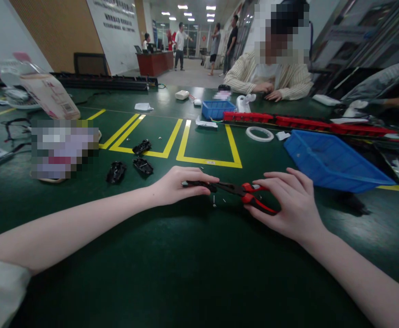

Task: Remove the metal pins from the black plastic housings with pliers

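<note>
My right hand [290, 205] grips red-handled long-nose pliers [249, 196], their jaws pointing left. Between the thumb and fingers of my left hand [182, 184] is a small black plastic part [202, 186], which the tips of the jaws meet; the fingers hide some of it. Below the jaws a small screw [214, 201] lies on the green table, with another tiny metal piece [224, 200] beside it. Left of my left hand are several black plastic parts, among them a dark one [116, 172], a second [143, 166] and a third [141, 146].
A blue bin [336, 159] stands at right, with a smaller blue bin [218, 108] farther back. A white ring [259, 134] lies before a long red strip [309, 124]. At left are a phone [66, 152] and a tilted bottle [51, 95]. Another person [269, 73] sits opposite.
</note>
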A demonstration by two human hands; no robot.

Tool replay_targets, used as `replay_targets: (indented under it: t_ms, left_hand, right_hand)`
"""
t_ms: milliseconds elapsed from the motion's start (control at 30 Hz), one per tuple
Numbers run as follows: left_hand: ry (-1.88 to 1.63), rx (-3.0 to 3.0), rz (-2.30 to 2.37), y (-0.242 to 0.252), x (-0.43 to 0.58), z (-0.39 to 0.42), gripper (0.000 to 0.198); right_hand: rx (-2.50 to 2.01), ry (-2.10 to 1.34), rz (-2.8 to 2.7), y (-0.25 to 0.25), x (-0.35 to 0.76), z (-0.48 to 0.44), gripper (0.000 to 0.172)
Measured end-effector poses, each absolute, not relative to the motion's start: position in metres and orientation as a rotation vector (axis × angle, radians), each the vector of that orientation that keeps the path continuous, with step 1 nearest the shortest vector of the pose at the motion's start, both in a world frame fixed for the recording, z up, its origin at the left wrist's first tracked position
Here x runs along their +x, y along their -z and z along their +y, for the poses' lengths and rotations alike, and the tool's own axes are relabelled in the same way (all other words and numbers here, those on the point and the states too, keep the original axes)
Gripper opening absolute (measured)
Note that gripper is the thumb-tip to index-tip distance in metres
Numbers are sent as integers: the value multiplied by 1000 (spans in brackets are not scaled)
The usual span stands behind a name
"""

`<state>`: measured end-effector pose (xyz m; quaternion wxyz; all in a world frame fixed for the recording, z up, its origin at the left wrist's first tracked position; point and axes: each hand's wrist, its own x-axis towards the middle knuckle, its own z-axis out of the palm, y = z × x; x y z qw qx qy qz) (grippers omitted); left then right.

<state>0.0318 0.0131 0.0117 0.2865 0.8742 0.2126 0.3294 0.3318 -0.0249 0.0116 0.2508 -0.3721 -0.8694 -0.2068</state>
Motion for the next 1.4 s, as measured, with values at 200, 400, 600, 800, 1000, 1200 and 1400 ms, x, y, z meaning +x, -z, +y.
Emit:
replay_targets:
  t_ms: [200,400,600,800,1000,1200,1400]
  left_hand:
    - [-897,2376,575,-8,32,14,33]
    - [-951,2385,588,-8,31,12,42]
    - [-988,2384,605,-8,30,12,48]
    - [-986,2385,631,-7,30,11,53]
    - [-957,2357,617,-7,32,11,56]
    - [-902,2350,627,-7,31,10,55]
    - [-895,2425,579,-10,32,11,40]
  right_hand:
    - [-1015,546,-2354,-11,332,-25,39]
    - [-1063,399,-2277,-10,334,-25,44]
    - [-1115,280,-2214,-11,335,-25,40]
    - [-1065,230,-2283,-7,334,-25,42]
    - [-1047,210,-2295,-5,334,-24,42]
    - [-1053,185,-2315,-6,333,-24,40]
    - [-1053,180,-2322,-8,332,-25,36]
